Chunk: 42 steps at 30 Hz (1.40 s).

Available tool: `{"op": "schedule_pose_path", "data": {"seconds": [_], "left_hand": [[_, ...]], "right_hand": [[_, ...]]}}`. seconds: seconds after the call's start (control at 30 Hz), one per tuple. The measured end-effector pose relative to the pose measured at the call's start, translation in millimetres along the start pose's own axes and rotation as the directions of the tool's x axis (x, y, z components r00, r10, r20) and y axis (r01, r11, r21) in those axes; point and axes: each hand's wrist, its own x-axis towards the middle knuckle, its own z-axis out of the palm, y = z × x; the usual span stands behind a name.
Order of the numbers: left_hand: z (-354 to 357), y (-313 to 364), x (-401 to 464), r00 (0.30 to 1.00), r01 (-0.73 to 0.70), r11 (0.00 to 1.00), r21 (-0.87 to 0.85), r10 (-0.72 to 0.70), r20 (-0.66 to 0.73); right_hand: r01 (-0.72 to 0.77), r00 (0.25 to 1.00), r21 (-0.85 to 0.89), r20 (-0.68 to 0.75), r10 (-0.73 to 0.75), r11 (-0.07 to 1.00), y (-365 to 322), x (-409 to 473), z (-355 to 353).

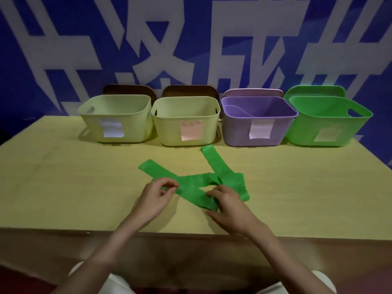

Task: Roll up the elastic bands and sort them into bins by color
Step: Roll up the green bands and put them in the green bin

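Observation:
A long green elastic band (191, 181) lies crumpled and crossed over itself in the middle of the yellow table (63, 177). My left hand (157, 198) pinches one end of the band between thumb and fingers. My right hand (229, 206) grips a folded part of the band near its lower right. Four bins stand in a row at the back: two pale yellow bins (116, 118) (184, 122), a purple bin (257, 122) with a purple band inside, and a green bin (326, 122). Each bin carries a paper label on its front.
Lids lean behind the bins: two brown lids (129, 90), a purple lid and a green lid. The table's front edge (148, 231) runs just under my wrists. A blue wall with large white characters rises behind.

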Motion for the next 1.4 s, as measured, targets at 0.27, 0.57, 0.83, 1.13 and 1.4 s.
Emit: {"op": "schedule_pose_path", "data": {"seconds": [0.27,0.57,0.83,1.13,1.4], "left_hand": [[-4,-7,-5,0.969,-0.224,0.954,0.201,0.195,0.152],[-1,-22,30,0.963,-0.252,0.953,0.171,0.228,0.146],[-39,-53,65,0.986,-0.161,0.945,0.284,0.144,0.080],[-94,-52,84,0.992,0.114,0.991,-0.075,-0.117,-0.038],[-140,-78,85,0.940,0.316,0.908,-0.276,-0.340,-0.041]], "right_hand": [[-0.223,0.960,0.492,-0.040,0.278,0.842,-17,10,-13],[-0.363,0.914,0.804,0.207,0.349,0.471,-27,7,-33],[-0.292,0.876,0.877,0.085,0.475,0.381,-28,11,-40],[-0.130,0.840,0.972,0.003,0.543,0.196,-42,22,-39],[-0.475,0.860,0.852,0.397,0.322,0.218,-49,20,-14]]}}
